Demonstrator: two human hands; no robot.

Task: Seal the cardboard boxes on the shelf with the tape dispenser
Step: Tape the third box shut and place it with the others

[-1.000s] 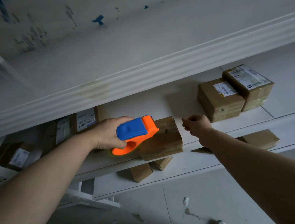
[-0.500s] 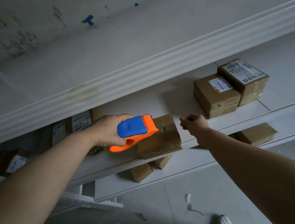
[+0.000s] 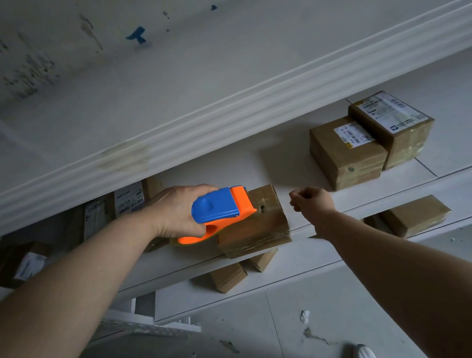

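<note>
dim, greyish light lies over a white shelf unit (image 3: 251,98) with a ribbed front edge, its top board (image 3: 219,47) flecked with blue paint (image 3: 136,35), and a pale tiled floor (image 3: 241,333) strewn with chips.

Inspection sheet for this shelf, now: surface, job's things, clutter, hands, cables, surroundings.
Surface: white shelf, dimly lit.
Job's things: blue-and-orange dispenser, its front on the near box at the shelf's front edge; two labelled boxes touching, further right.
Clutter: far-left boxes behind the left hand; lower boxes on the shelf below.
Hands: left hand grips the dispenser; right hand is curled just right of the near box, with nothing seen in it.
Cables: nothing seen.
Surroundings: upper shelf with paint marks on top; floor with debris; a shoe at the bottom edge.
</note>
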